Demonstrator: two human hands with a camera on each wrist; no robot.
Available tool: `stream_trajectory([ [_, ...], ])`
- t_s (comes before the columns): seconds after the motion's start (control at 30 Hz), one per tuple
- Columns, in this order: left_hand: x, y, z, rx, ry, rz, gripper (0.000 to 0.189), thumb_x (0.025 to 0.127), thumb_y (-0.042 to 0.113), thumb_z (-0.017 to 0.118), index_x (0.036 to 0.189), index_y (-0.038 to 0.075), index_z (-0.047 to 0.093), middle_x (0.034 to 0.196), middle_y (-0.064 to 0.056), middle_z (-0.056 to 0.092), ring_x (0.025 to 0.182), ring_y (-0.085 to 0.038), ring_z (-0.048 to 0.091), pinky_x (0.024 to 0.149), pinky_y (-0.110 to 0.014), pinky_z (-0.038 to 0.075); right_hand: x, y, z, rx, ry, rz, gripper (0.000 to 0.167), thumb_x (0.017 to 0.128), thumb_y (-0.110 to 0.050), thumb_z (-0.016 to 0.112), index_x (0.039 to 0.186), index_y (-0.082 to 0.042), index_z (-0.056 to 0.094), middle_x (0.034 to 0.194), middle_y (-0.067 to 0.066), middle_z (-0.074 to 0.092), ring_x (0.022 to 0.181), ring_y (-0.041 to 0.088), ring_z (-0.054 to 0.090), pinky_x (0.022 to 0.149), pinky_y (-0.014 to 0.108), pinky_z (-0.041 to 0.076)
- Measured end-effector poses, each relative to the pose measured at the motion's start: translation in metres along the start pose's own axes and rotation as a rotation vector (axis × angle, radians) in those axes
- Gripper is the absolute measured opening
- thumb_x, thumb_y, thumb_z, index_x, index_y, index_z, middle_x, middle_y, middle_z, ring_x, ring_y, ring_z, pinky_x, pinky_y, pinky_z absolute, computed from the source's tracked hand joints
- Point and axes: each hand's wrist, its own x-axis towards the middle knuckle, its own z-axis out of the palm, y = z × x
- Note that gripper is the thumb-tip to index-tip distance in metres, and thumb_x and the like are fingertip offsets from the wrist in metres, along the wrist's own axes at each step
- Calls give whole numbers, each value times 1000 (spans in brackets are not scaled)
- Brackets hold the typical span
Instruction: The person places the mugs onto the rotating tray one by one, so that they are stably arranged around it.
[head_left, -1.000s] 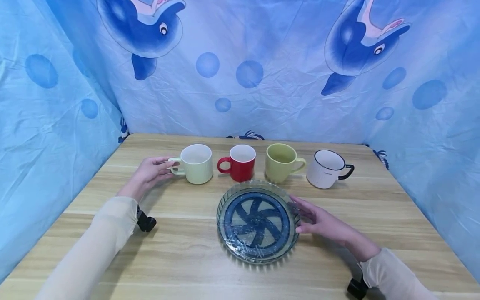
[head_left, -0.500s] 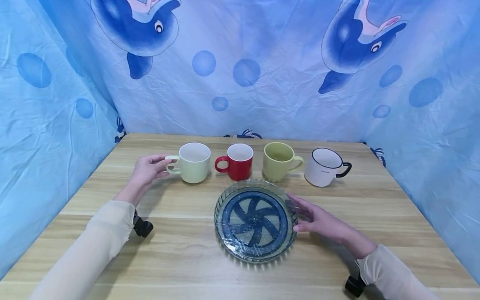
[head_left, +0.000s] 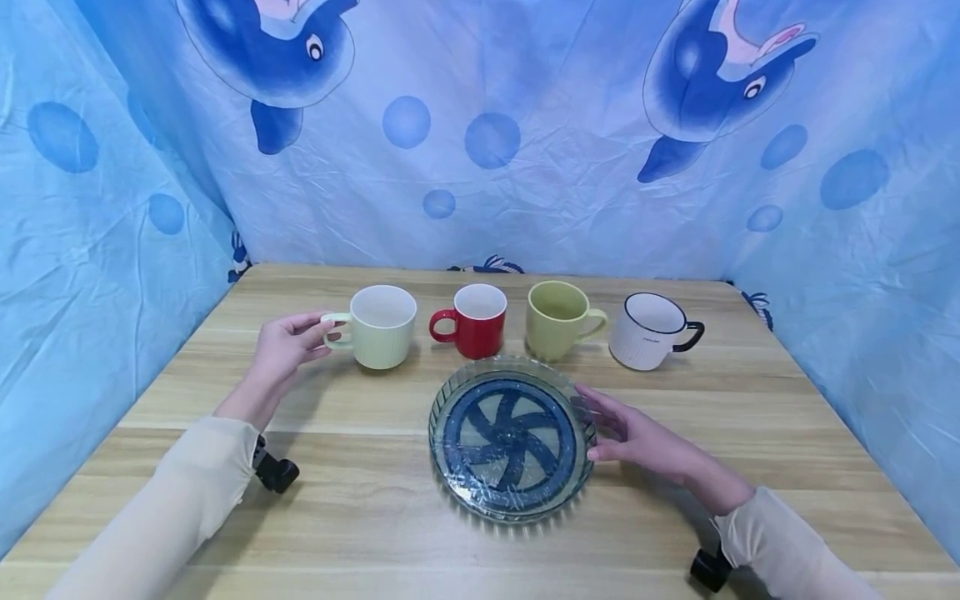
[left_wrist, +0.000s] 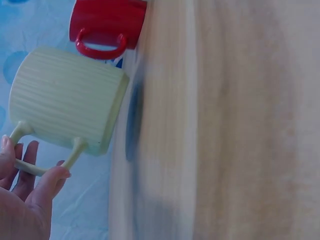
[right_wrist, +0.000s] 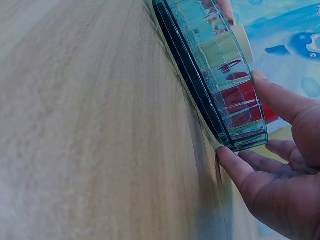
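My left hand [head_left: 288, 346] pinches the handle of a pale green ribbed mug [head_left: 382, 329], thumb and fingertips on the loop. In the left wrist view a strip of background and a shadow separate the mug [left_wrist: 65, 100] from the tabletop. At centre, a round clear glass dish [head_left: 510, 446] with a fluted rim and a dark blue pinwheel base sits on the wood. My right hand [head_left: 637, 437] holds its right side, thumb nearer me, fingers spread along the far side. In the right wrist view, fingertips meet both the rim and lower edge of the dish [right_wrist: 232, 100].
Right of the pale green mug stand a red mug [head_left: 480, 321], an olive green mug [head_left: 557, 321] and a white mug [head_left: 648, 332] with a black rim and handle. The dish lies just in front of them. Blue dolphin-print cloth [head_left: 495, 75] encloses the wooden table [head_left: 360, 517].
The left hand has drawn the pale green mug a little left and toward me, widening its gap from the red mug. The right hand and dish stay put; the head view has shifted slightly.
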Motion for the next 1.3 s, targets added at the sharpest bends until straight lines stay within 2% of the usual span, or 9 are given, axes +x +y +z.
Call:
stream_trajectory([
  [0.13, -7, 1, 4, -95, -8, 19, 26, 92, 6, 64, 82, 29, 72, 80, 16, 74, 75, 0, 70, 67, -15, 59, 0, -1, 0, -2, -3, 2, 92, 86, -17, 71, 156, -11, 12, 159, 24, 16, 144, 49, 21, 116, 59, 25],
  [0.43, -22, 6, 18, -157, -19, 53, 21, 92, 7, 64, 85, 25, 74, 82, 11, 75, 78, -2, 72, 71, -17, 59, -1, -1, 0, 3, 1, 4, 91, 86, -18, 70, 156, -11, 12, 160, 24, 16, 144, 49, 19, 116, 59, 23],
  [0.63, -30, 9, 30, -207, -61, 87, 20, 92, 6, 64, 87, 23, 75, 84, 8, 76, 80, -5, 72, 72, -19, 60, -1, -2, 1, 12, 1, 3, 91, 87, -17, 70, 156, -10, 12, 160, 24, 15, 144, 49, 18, 116, 58, 25],
  [1.03, -41, 10, 50, -197, -88, 134, 18, 91, 9, 65, 90, 23, 75, 85, 8, 76, 81, -5, 73, 72, -20, 60, -1, 1, 1, 5, 5, -5, 91, 87, -17, 70, 156, -10, 12, 159, 25, 15, 144, 49, 19, 115, 59, 26],
  [1.3, -49, 9, 69, -197, -116, 124, 22, 93, 6, 62, 90, 25, 74, 85, 8, 76, 83, -6, 73, 74, -21, 60, -1, 0, 1, 15, 3, 9, 92, 86, -17, 70, 156, -11, 11, 160, 24, 14, 144, 49, 18, 115, 58, 26],
])
